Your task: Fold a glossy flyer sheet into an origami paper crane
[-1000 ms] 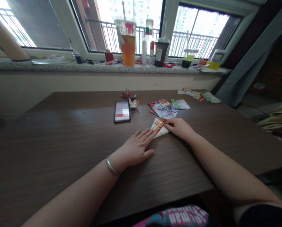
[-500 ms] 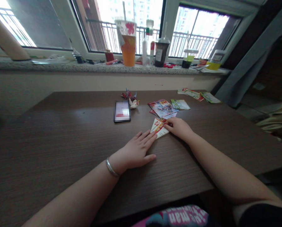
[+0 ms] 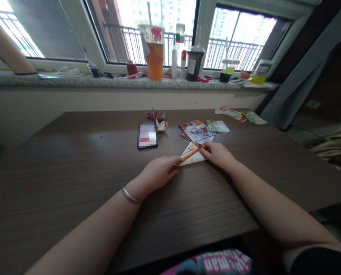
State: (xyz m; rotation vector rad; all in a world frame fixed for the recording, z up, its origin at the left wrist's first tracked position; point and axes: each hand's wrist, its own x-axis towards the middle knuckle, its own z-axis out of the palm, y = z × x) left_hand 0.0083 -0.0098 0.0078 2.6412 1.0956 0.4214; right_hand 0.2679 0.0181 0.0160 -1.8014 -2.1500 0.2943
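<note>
A folded sheet of printed paper (image 3: 191, 154), white with red and orange bands, lies on the table between my hands. My left hand (image 3: 162, 170) is closed at the paper's left corner, fingers bent and the thumb below them. At the paper's right side, my right hand (image 3: 214, 153) pinches its edge between thumb and fingertips. Some of the right fingers are hidden behind the hand. Just beyond the paper lies a small pile of colourful printed leaflets (image 3: 197, 130).
A phone (image 3: 148, 135) lies left of the leaflets, by crumpled folded papers (image 3: 161, 125). Green-and-white cards (image 3: 217, 126) and more paper strips (image 3: 230, 113) lie at the back right. Cups and bottles, including a large orange drink cup (image 3: 155, 57), stand on the windowsill (image 3: 113, 84).
My left hand has gone from lying flat with spread fingers to gripping the paper's left corner. The paper has turned slightly, its left corner now reaching further left. My right hand stays nearly in place.
</note>
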